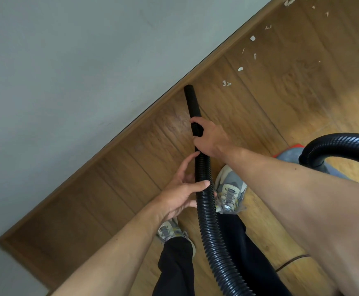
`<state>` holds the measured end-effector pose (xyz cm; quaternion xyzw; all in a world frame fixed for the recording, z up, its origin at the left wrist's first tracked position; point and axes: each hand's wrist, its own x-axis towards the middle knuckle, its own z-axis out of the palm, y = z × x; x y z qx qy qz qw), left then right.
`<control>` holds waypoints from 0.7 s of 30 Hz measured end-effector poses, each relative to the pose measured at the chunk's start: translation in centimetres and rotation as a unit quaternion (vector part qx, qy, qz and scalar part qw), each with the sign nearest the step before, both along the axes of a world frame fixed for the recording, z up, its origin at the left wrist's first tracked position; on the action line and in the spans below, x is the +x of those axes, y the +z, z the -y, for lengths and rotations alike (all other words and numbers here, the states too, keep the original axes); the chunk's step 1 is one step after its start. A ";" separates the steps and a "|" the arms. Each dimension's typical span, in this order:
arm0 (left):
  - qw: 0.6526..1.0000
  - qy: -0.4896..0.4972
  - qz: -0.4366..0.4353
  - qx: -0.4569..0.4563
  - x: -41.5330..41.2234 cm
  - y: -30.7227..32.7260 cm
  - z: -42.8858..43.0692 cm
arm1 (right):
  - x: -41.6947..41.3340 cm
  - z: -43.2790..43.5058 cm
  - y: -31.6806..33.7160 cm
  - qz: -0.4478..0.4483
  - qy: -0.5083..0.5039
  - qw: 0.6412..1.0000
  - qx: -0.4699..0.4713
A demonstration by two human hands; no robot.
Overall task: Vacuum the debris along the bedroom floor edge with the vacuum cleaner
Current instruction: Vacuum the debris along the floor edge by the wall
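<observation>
A black vacuum nozzle [192, 101] points at the wooden floor close to the skirting board [131, 124]. My right hand [208, 137] grips the nozzle where it joins the ribbed black hose [208, 210]. My left hand [181, 193] holds the hose lower down, thumb across its front and fingers behind it. White debris scraps [226, 83] lie scattered along the floor edge to the upper right, beyond the nozzle tip. The vacuum cleaner body [291, 154], grey with a red rim, sits on the floor at the right, partly hidden behind my right arm.
A grey wall [67, 71] fills the left, meeting the floor along the skirting, which turns a corner at the lower left. My two feet in grey sneakers [230, 189] stand under the hose. A thin cord [291, 261] lies on the floor at the lower right.
</observation>
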<state>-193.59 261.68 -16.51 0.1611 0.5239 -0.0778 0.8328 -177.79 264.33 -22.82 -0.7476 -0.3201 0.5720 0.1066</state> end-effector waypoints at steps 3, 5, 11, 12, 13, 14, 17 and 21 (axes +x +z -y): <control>1.000 0.003 0.004 -0.002 0.0 -0.5 0.1 | 0.0 -0.3 -0.1 0.013 0.024 1.000 -0.009; 1.000 0.011 0.008 -0.006 0.1 -0.6 0.2 | -0.1 -0.4 -0.3 0.019 0.042 0.999 -0.015; 0.998 0.052 0.019 -0.027 0.6 -0.6 0.6 | 0.4 -1.4 -0.3 0.032 0.115 0.992 -0.044; 0.997 0.063 0.022 -0.033 0.7 -0.5 0.6 | 0.5 -1.6 -0.2 0.035 0.127 0.990 -0.049; 0.996 0.073 0.027 -0.039 0.9 -0.4 0.6 | 0.6 -1.8 -0.1 0.038 0.138 0.988 -0.054; 0.995 0.082 0.033 -0.045 1.1 -0.3 0.7 | 0.7 -2.0 -0.1 0.041 0.148 0.987 -0.057; 0.993 0.094 0.044 -0.056 1.7 0.0 0.8 | 1.3 -2.2 0.1 0.052 0.166 0.982 -0.067; 0.993 0.092 0.042 -0.064 2.3 0.4 1.3 | 1.8 -1.6 0.1 0.053 0.170 0.981 -0.080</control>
